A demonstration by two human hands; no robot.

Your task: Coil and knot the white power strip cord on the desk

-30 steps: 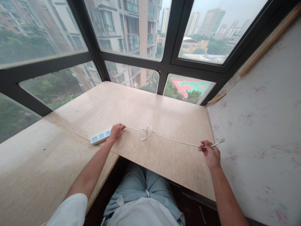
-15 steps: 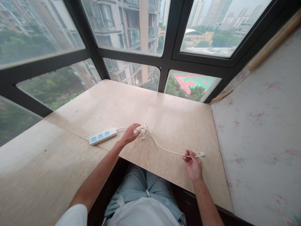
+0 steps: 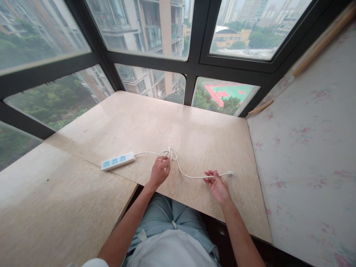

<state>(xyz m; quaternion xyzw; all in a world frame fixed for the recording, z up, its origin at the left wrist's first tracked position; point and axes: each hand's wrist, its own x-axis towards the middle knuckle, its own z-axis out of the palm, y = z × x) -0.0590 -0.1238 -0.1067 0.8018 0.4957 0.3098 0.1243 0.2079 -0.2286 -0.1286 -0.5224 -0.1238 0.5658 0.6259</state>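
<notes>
A white power strip (image 3: 118, 161) with blue socket faces lies on the stone ledge, left of my hands. Its white cord (image 3: 191, 177) runs right into a loose, looped bundle and on to a pale plug (image 3: 230, 173). At the bundle's near side, my left hand (image 3: 160, 172) has its fingers curled in on the loops; the fingertips are partly hidden. My right hand (image 3: 217, 185), palm turned up, pinches the cord a short way from the plug between thumb and fingers.
The beige stone ledge (image 3: 133, 122) has a seam at the left and a front edge close to my lap. Dark-framed windows (image 3: 191, 68) rise behind it. A flower-patterned wall (image 3: 300, 155) bounds the right side.
My left hand has moved closer in to the looped cord, and its fingers have curled. My right hand has shifted left with the cord and plug. The view has tilted slightly.
</notes>
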